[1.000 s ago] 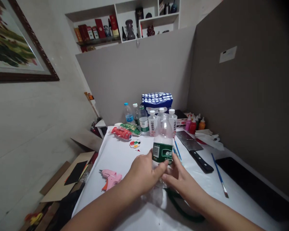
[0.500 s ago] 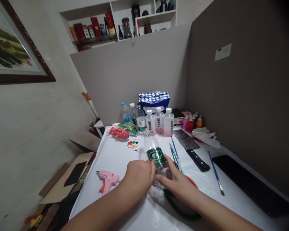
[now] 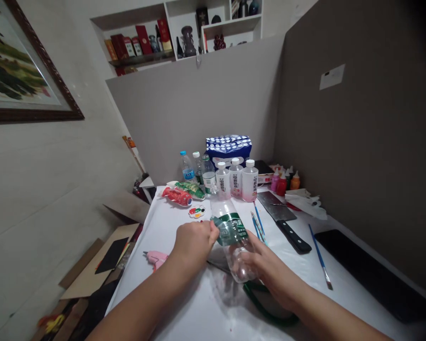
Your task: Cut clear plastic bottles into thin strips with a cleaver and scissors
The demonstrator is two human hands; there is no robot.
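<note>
A clear plastic bottle (image 3: pixel 242 265) is tilted over the middle of the white table, its neck pointing away from me. My right hand (image 3: pixel 270 267) is wrapped round its lower part from the right. Around the bottle runs a green label (image 3: pixel 236 227), whose left end stands off the plastic. My left hand (image 3: pixel 195 244) pinches that loose end between thumb and fingers. Under the bottle and my right hand lies a dark green ring-shaped thing (image 3: pixel 266 308), partly hidden.
A pink glue gun (image 3: pixel 156 259) lies left, partly behind my left forearm. A cleaver (image 3: pixel 282 220), thin brushes (image 3: pixel 258 225) and a flat brush (image 3: pixel 319 258) lie right. Several bottles (image 3: pixel 250 182) and a blue package (image 3: pixel 229 147) stand at the back. Paint bottles (image 3: pixel 281 184) stand back right.
My left hand has moved left, pulling the label's end away from the bottle. The bottle has shifted slightly right, and the label's printed front has turned to the right.
</note>
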